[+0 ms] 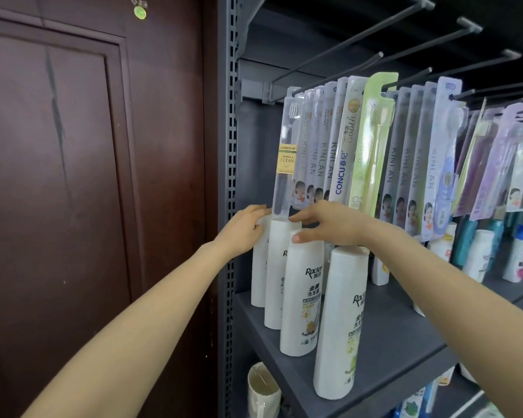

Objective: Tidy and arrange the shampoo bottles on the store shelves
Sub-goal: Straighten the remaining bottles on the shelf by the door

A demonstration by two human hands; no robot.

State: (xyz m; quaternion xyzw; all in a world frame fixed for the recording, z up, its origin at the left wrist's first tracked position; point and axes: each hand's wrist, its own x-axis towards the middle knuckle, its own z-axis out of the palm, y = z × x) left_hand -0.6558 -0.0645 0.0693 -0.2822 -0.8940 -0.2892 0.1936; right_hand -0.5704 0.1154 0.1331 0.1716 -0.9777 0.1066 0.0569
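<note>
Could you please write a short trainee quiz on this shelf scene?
1. True or false: the front bottle lies on its side.
2. What hangs on the hooks above the bottles? A) toothbrushes B) combs C) razors
3. Which of the hands reaches the rearmost bottle?

Key: 1. False, it stands upright on the shelf. 2. A, toothbrushes. 3. The left hand; the right hand reaches over the two bottles in front of it.

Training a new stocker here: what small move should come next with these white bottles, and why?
Probably slide the front bottle back into line. It stands apart at the shelf edge, while both hands rest on the tops of the rear bottles.
</note>
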